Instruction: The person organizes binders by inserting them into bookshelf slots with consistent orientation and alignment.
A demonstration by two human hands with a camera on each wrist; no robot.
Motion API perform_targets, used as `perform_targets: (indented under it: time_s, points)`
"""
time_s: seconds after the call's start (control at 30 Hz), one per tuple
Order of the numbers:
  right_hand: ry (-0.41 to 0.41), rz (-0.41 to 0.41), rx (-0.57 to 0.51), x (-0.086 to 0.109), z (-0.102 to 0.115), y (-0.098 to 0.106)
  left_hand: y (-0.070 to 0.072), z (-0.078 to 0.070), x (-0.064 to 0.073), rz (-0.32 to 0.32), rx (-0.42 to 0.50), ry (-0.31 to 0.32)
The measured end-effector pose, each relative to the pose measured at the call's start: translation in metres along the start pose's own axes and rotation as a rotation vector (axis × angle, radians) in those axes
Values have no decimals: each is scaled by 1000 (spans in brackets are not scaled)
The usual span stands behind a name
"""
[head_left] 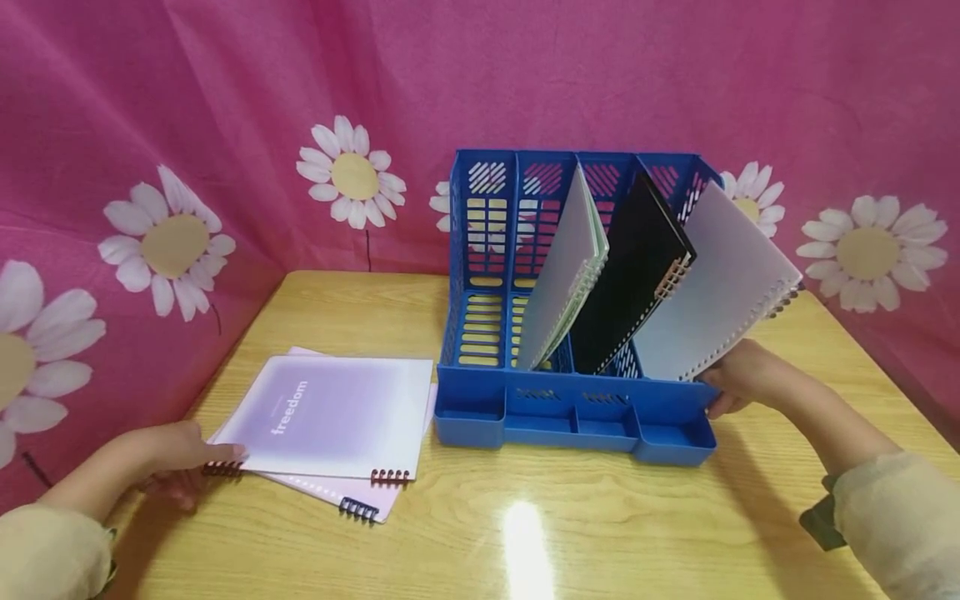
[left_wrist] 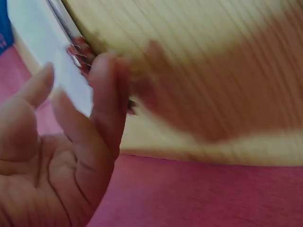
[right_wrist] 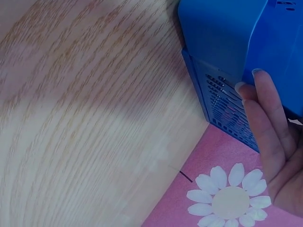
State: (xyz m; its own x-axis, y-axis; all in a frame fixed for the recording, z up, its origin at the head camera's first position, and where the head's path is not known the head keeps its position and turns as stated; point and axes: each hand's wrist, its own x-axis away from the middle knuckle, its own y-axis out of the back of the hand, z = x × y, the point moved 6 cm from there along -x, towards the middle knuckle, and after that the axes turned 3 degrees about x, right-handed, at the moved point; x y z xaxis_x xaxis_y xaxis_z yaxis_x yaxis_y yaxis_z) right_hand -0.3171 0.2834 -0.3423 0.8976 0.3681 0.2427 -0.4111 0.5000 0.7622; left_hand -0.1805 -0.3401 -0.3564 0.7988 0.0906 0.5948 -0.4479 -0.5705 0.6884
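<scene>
A white-and-purple spiral notebook (head_left: 337, 417) marked "freedom" lies on another pale purple notebook (head_left: 386, 500) at the table's left. My left hand (head_left: 176, 458) is at its near left corner, a digit extended over the brown binding. In the left wrist view a gap shows between that hand's thumb and fingers. My right hand (head_left: 738, 379) touches the right front corner of a blue file rack (head_left: 472, 383), fingers fairly straight along its side; its thumb is hidden. A pale notebook (head_left: 712, 283) leans in the rack's rightmost compartment, just above this hand.
A black notebook (head_left: 630, 275) and a pale green-edged notebook (head_left: 566, 275) lean in the rack's middle compartments. Small trays (head_left: 675, 437) line the rack's front. A pink flowered curtain (head_left: 525, 75) hangs behind the wooden table (head_left: 450, 533).
</scene>
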Motion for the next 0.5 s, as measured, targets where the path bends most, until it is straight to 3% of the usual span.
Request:
perform_targets:
  time_s: [0.17, 0.3, 0.5]
  points:
    - [-9, -2, 1, -1, 0, -2, 2, 15, -9, 27, 53, 46]
    - [10, 3, -9, -1, 2, -2, -1, 24, -15, 53, 162, 84]
    - [3, 13, -3, -1, 1, -2, 9, 17, -16, 81, 315, 59]
